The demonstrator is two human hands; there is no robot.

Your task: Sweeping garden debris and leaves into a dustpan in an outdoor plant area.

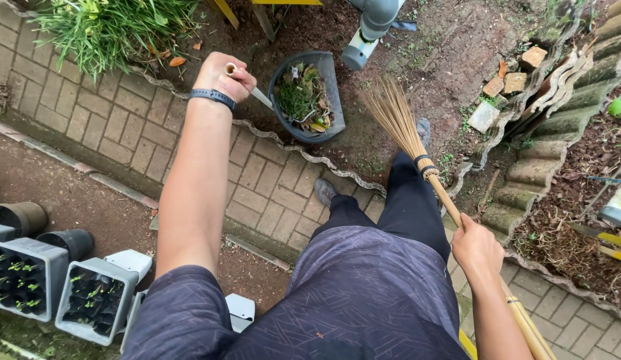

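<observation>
Straw-coloured bristles mark the working end of the long twig broom with a bamboo handle (417, 150), bound by a dark band where the bristles meet the stick.

Head view, single camera looking down:
- Right hand (477, 248) closed around the bamboo handle partway along; the brush end fans out over the bare brown soil bed (450, 47), just past the scalloped concrete edging (310, 160).
- Left hand (220, 77), dark band at the wrist, raised and clenched on the pale stick handle of a dark grey plastic dustpan (309, 97). The pan sits tilted on the soil, loaded with green cuttings and dead leaves.
- Broom tip and pan mouth lie near each other but apart.
- One shoe (324, 191) on the grey brick paving (124, 127); the other foot on the soil by the bristles.
- Lower left: grey square seedling trays (97, 300) and black round plastic pots (20, 217), well apart from the work.
- Grey pipe (374, 27) stands behind the pan.

Judgement: sweeping debris into the pan is the step in hand, pan partly filled. A next stroke would call for the bristles to draw toward the pan mouth with the pan edge held flat to the ground.
</observation>
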